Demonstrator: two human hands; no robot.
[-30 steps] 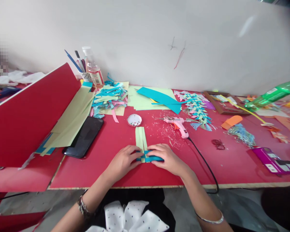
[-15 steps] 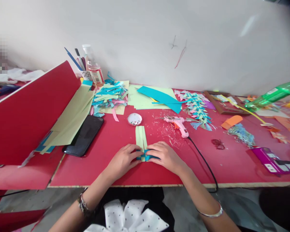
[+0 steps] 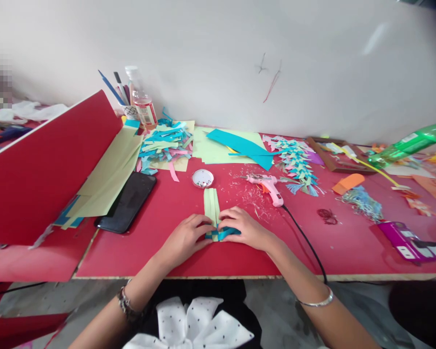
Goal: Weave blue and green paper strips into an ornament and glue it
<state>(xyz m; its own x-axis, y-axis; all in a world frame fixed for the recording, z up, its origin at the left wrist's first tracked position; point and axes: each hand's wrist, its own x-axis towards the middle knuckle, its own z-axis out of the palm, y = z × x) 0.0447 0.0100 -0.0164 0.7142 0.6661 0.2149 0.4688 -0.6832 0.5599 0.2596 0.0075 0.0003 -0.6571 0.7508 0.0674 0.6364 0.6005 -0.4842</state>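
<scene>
Pale green paper strips [image 3: 211, 206] lie lengthwise on the red table in front of me. Blue paper strips [image 3: 226, 234] cross their near end, making a small woven patch. My left hand [image 3: 185, 241] rests at the patch's left side, its fingers closed on the strips' edge. From the right, my right hand [image 3: 250, 230] pinches a blue strip between thumb and fingers, and that strip bends slightly up off the table. The fingertips partly cover the crossing.
Beyond the strips are a small white lid [image 3: 203, 178] with tiny bits and a pink glue gun [image 3: 267, 186] with a black cord. A black phone [image 3: 131, 201] lies left. Behind stand a paper-strip pile [image 3: 167, 145], a bottle [image 3: 142, 104] and a woven piece [image 3: 298, 162].
My right hand has risen slightly with its fingers more curled, and the blue strip under it shows more and is lifted. My left hand has hardly moved.
</scene>
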